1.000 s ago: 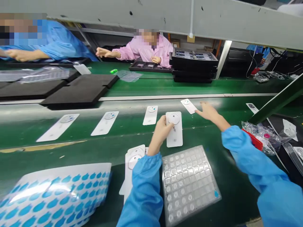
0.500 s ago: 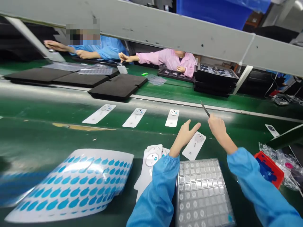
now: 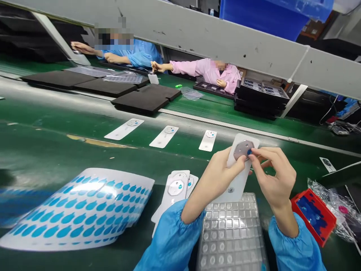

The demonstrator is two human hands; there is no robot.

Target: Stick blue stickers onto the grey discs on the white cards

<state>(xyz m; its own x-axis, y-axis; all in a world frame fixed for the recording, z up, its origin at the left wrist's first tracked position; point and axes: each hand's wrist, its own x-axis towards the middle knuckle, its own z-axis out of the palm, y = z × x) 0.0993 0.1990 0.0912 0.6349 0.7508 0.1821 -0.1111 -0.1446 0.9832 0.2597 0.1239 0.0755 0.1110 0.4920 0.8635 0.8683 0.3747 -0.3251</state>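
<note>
My left hand [image 3: 222,169] grips a white phone back cover [image 3: 238,177] by its edges, thumb across the front. The cover is raised and tilted above a clear plastic tray [image 3: 231,229] of small pockets. On its upper part is a round, silvery camera disc [image 3: 241,148] with a small blue film sticker [image 3: 249,152]. The thumb and forefinger of my right hand [image 3: 275,173] pinch at that sticker; its other fingers are curled. No tool shows in the right hand now. Beside my left sleeve, several similar white covers [image 3: 176,186] lie in an overlapping pile.
A curled sheet of blue round stickers [image 3: 81,210] lies at left. Three white covers [image 3: 208,140] lie spaced along the green belt. At right stands a red box [image 3: 316,216] with blue bits inside. Black foam boards [image 3: 146,98] lie beyond the rail, where two co-workers sit.
My left hand has taken the white cover off the table and lifted it. My right hand, which held a thin pointed metal tool, has come to the cover's disc; the tool is out of sight.
</note>
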